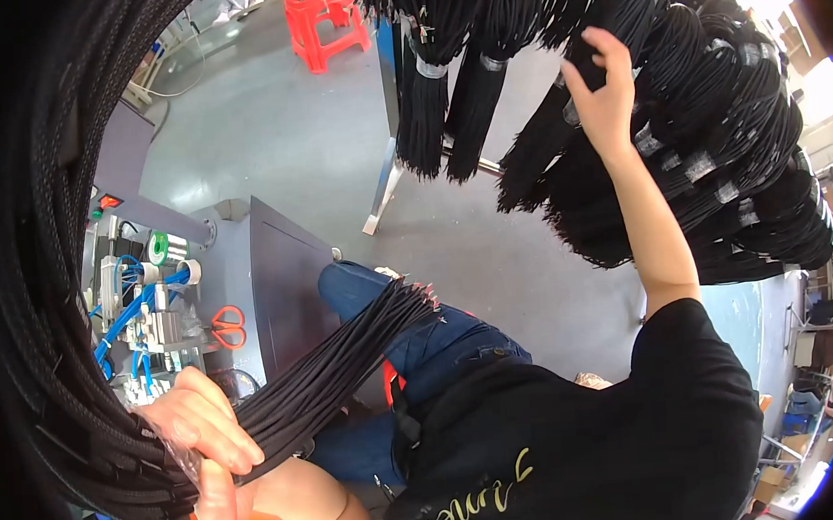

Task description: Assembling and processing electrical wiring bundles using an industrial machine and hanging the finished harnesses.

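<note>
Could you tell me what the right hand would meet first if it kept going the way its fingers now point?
The right hand would most likely run into the hanging bundles of black cables on the rack; its fingertips already seem to be among them, though depth is hard to judge.

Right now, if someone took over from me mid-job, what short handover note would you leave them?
Left hand: closed around a bundle of black sleeved cables that lies across the lap, ends pointing toward the floor.
Right hand: raised, fingers among the taped black bundles on the hanging rack; grip unclear.
Done: many bundles already hang on the rack.
Left: the held bundle is not yet on the rack.
Nearby: orange-handled scissors on the bench at left.
</note>
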The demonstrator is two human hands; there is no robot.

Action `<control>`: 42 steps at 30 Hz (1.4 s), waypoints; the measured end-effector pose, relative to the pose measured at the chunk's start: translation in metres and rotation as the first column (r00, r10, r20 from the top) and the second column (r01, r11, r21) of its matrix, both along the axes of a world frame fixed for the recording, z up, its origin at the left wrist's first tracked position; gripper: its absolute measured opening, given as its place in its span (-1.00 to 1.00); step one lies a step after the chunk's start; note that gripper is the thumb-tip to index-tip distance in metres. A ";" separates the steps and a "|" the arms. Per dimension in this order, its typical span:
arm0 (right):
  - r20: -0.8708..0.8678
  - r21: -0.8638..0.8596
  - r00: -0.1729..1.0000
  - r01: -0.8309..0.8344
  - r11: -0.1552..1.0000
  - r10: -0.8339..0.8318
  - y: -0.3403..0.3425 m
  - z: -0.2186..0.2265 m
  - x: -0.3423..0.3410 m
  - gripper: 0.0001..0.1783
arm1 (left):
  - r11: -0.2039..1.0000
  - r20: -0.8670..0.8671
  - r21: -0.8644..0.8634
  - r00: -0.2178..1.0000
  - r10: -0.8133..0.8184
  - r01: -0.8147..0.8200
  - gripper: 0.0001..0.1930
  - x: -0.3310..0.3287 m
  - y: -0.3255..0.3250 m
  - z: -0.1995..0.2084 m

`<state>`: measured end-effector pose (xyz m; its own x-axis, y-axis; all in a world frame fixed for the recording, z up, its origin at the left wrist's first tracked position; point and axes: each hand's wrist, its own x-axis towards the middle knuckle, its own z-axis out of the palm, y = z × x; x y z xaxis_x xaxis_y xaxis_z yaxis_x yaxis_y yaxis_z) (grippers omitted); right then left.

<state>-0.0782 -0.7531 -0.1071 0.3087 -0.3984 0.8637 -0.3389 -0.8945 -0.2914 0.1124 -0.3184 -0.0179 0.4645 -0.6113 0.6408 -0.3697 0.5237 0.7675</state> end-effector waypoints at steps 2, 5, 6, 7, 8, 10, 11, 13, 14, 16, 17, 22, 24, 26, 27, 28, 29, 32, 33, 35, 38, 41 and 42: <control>0.026 -0.067 0.999 0.020 0.998 -0.019 -0.012 0.014 0.003 -0.49 | 0.997 -0.091 -0.008 0.993 0.079 -0.080 -0.90 -0.007 0.001 -0.001; 0.132 -0.230 0.991 0.046 0.972 -0.016 -0.038 0.035 0.008 -0.46 | 0.992 -0.087 -0.083 0.992 0.091 -0.098 -0.79 -0.010 -0.003 -0.006; 0.157 -0.253 0.987 0.050 0.966 -0.010 -0.049 0.043 0.012 -0.46 | 0.987 -0.086 -0.113 0.991 0.101 -0.110 -0.73 -0.010 -0.004 -0.008; 0.079 -0.258 0.994 0.093 0.962 -0.075 -0.059 0.052 0.014 -0.28 | 0.986 -0.093 -0.126 0.991 0.099 -0.110 -0.73 -0.012 -0.005 -0.010; 0.002 -0.266 0.990 0.134 0.955 -0.139 -0.069 0.060 0.017 -0.10 | 0.985 -0.076 -0.123 0.991 0.109 -0.118 -0.73 -0.011 -0.005 -0.011; -0.076 -0.293 0.978 0.167 0.942 -0.197 -0.088 0.077 0.030 0.08 | 0.983 -0.043 -0.117 0.990 0.137 -0.141 -0.71 -0.010 -0.002 -0.010; -0.012 -0.236 0.993 -0.115 0.965 0.115 -0.095 0.085 0.037 0.03 | 0.981 -0.051 -0.127 0.988 0.144 -0.149 -0.71 -0.008 0.002 -0.007; 0.109 -0.183 0.833 -0.520 0.834 0.543 -0.104 0.098 0.047 -0.04 | 0.999 0.027 0.023 0.999 0.038 -0.039 -0.70 0.001 0.009 0.002; 0.149 -0.176 0.736 -0.638 0.750 0.661 -0.107 0.104 0.051 -0.07 | 0.998 0.045 0.060 0.999 0.007 -0.010 -0.70 0.004 0.011 0.004; -0.118 -0.306 0.970 -0.238 0.922 0.211 -0.108 0.112 0.054 -0.19 | 0.994 0.068 0.096 0.996 -0.053 0.046 -0.70 0.010 0.011 0.006; -0.212 -0.404 0.975 -0.028 0.914 -0.064 -0.107 0.115 0.055 -0.25 | 0.993 0.076 0.095 0.994 -0.083 0.075 -0.71 0.012 0.010 0.006; -0.220 -0.215 0.975 -0.010 0.976 -0.039 -0.098 0.118 0.062 -0.38 | 0.984 -0.048 -0.125 0.991 0.125 -0.130 -0.74 -0.002 -0.005 -0.011; -0.163 -0.305 0.984 0.016 0.952 -0.069 -0.097 0.119 0.064 -0.42 | 0.979 -0.056 -0.131 0.987 0.150 -0.157 -0.74 -0.004 -0.008 -0.012; -0.131 -0.343 0.987 0.039 0.939 -0.089 -0.103 0.120 0.064 -0.44 | 0.968 -0.078 -0.144 0.977 0.197 -0.207 -0.73 -0.005 -0.014 -0.010; -0.134 -0.322 0.987 0.043 0.946 -0.091 -0.110 0.121 0.065 -0.45 | 0.970 -0.073 -0.140 0.979 0.191 -0.200 -0.73 -0.004 -0.017 -0.009; -0.138 -0.298 0.986 0.049 0.953 -0.094 -0.119 0.122 0.066 -0.46 | 0.972 -0.080 -0.132 0.979 0.187 -0.196 -0.72 -0.003 -0.022 -0.008; -0.142 -0.275 0.985 0.055 0.960 -0.097 -0.129 0.124 0.065 -0.47 | 0.973 -0.086 -0.125 0.979 0.183 -0.193 -0.71 -0.003 -0.027 -0.007; -0.348 -0.275 0.906 0.146 0.950 -0.240 -0.165 0.135 0.069 -0.53 | 0.979 -0.083 -0.099 0.982 0.168 -0.176 -0.69 -0.001 -0.044 -0.006; -0.398 -0.277 0.874 0.176 0.945 -0.279 -0.173 0.138 0.064 -0.55 | 0.981 -0.081 -0.090 0.983 0.163 -0.171 -0.69 0.000 -0.052 -0.006; -0.365 -0.128 0.924 0.070 0.989 -0.113 -0.176 0.145 0.048 -0.61 | 0.986 -0.077 -0.078 0.986 0.145 -0.151 -0.68 0.004 -0.066 -0.005; -0.100 0.127 0.961 -0.246 0.961 0.259 -0.142 0.143 0.012 -0.69 | 0.998 -0.022 -0.061 1.000 0.000 -0.001 -0.77 0.015 -0.090 -0.002; 0.343 -0.057 0.939 0.038 0.998 -0.017 -0.080 0.099 -0.030 -0.62 | 0.997 0.116 0.011 0.991 -0.074 0.073 -0.71 0.021 -0.126 -0.007; 0.318 -0.107 0.941 0.153 0.982 -0.112 -0.064 0.076 -0.036 -0.42 | 0.997 0.057 0.054 0.997 -0.059 0.055 -0.68 0.019 -0.139 -0.010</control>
